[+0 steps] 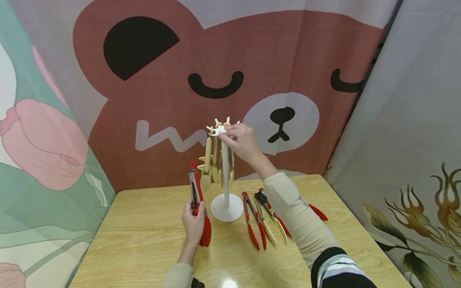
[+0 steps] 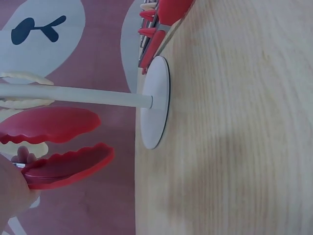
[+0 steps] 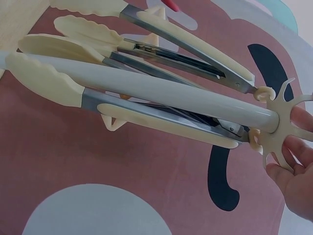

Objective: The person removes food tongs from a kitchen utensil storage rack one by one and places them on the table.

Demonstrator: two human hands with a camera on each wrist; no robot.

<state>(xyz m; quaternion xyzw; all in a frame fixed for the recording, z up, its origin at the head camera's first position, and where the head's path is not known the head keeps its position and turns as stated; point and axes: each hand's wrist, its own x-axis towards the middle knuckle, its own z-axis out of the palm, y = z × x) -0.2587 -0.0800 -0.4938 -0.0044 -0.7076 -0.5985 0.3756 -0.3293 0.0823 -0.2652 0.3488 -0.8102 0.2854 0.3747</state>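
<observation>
My left hand [image 1: 193, 225] grips a pair of red-and-steel tongs [image 1: 206, 232] left of the white hook stand [image 1: 227, 216], red ring up and red tips down. In the left wrist view the red tips [image 2: 54, 125] are spread apart beside the post. My right hand [image 1: 243, 140] holds the hooked top of the stand, thumb and fingers around its hooks [image 3: 274, 122] in the right wrist view. Several cream tongs [image 1: 206, 180] hang by their rings from those hooks, tips down around the post [image 3: 161, 90].
Right of the stand, several red tongs [image 1: 261, 234] and cream tongs [image 1: 270, 232] lie on the wooden table [image 1: 144, 232]. Another red tip [image 1: 318, 213] shows beyond my right sleeve [image 1: 299, 212]. A curtain with a bear print [image 1: 158, 100] hangs behind the table.
</observation>
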